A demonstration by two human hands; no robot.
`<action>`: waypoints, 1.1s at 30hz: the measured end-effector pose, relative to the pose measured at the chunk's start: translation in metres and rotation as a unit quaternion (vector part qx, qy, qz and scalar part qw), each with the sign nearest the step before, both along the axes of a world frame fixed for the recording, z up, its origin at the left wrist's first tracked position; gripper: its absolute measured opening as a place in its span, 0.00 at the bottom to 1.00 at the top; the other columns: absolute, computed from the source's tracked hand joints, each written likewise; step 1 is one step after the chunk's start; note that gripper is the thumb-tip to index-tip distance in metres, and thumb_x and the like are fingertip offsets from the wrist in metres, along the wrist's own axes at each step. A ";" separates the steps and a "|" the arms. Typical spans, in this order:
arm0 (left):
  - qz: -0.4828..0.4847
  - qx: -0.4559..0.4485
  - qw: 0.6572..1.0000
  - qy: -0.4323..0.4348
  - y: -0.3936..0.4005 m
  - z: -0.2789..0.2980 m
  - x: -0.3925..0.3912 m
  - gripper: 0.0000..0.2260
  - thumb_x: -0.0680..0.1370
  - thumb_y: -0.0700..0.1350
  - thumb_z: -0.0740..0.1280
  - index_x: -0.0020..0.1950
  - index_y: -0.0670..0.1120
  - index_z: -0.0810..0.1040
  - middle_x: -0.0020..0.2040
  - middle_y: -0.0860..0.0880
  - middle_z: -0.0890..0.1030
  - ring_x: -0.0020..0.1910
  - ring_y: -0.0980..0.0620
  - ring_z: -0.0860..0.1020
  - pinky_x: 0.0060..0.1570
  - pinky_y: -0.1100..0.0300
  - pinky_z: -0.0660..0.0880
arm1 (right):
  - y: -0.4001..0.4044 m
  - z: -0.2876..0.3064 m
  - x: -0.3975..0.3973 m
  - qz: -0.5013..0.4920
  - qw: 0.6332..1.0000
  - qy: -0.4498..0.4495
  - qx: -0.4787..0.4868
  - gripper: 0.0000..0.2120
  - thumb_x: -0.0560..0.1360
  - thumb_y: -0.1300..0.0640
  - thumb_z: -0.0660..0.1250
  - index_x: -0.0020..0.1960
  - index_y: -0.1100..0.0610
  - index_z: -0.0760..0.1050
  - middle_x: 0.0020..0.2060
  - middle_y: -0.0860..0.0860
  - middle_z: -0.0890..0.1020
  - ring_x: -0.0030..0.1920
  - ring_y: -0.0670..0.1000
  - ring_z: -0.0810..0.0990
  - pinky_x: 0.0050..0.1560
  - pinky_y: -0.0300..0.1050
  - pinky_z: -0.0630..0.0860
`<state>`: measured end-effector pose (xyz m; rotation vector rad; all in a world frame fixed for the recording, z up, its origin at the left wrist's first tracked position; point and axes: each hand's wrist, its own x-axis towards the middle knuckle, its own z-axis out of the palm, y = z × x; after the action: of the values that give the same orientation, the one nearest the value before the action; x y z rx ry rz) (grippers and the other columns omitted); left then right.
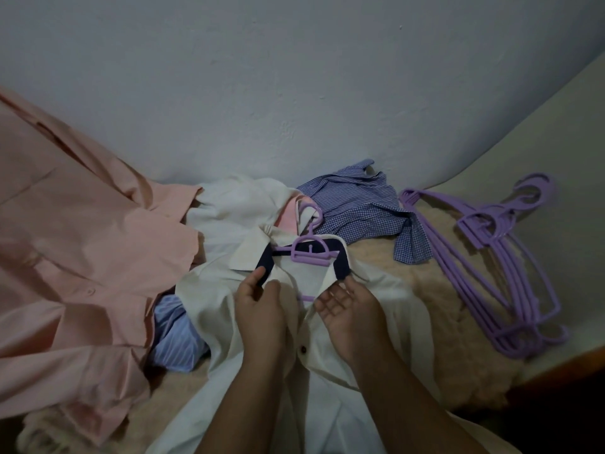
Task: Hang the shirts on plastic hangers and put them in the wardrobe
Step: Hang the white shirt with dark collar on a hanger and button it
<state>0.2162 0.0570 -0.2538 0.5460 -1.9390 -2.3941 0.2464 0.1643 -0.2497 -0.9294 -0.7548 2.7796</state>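
Head view, looking down at the bed [458, 283]. A cream shirt [376, 309] with a dark navy collar band lies open in the middle of the bed, its front running down toward me. A purple plastic hanger [311, 253] sits inside its neck opening, hook pointing toward the wall [294, 77] at the far edge of the bed. My left hand [258, 303] pinches the left side of the collar, thumb on the navy band and the other fingers curled under the cloth. My right hand [350, 309] lies palm up at the right side of the collar, its fingers loosely bent with their tips at the edge of the cloth; I cannot tell whether they grip it.

Other shirts lie along the far edge: a pink shirt [82, 240] covers the left side of the bed, a blue striped shirt [176, 332] shows between it and the cream one, and a blue checked shirt [366, 211] is crumpled just beyond the hanger's hook. A stack of purple hangers [497, 267] rests toward the right edge of the bed, apart from my hands.
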 end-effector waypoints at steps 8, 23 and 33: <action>-0.031 0.027 0.998 -0.036 0.009 -0.003 0.002 0.15 0.73 0.46 0.65 0.59 0.58 0.74 0.48 0.44 0.79 0.42 0.49 0.77 0.48 0.50 0.74 | -0.004 0.003 -0.009 0.134 0.981 0.054 0.131 0.18 0.81 0.60 0.54 0.67 0.47 0.68 0.56 0.51 0.76 0.58 0.53 0.76 0.59 0.53 0.71; -0.049 -0.115 0.992 -0.037 -0.006 -0.029 0.036 0.08 0.75 0.40 0.66 0.53 0.47 0.75 0.42 0.45 0.83 0.40 0.50 0.80 0.45 0.53 0.76 | -0.021 -0.029 -0.001 0.147 0.938 -0.056 0.308 0.13 0.78 0.67 0.61 0.60 0.59 0.76 0.47 0.52 0.80 0.46 0.49 0.78 0.44 0.39 0.75; -0.041 -0.085 0.995 -0.044 -0.008 -0.027 0.037 0.11 0.75 0.37 0.70 0.53 0.44 0.73 0.43 0.46 0.82 0.39 0.51 0.80 0.41 0.58 0.77 | -0.036 -0.037 -0.009 0.112 0.925 -0.089 0.351 0.06 0.75 0.65 0.66 0.50 0.58 0.78 0.41 0.52 0.82 0.39 0.49 0.79 0.41 0.42 0.77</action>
<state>0.2532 0.0487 -0.2810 0.5829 -2.2167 -2.2572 0.2375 0.1287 -0.2865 -0.9753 -1.8169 2.2733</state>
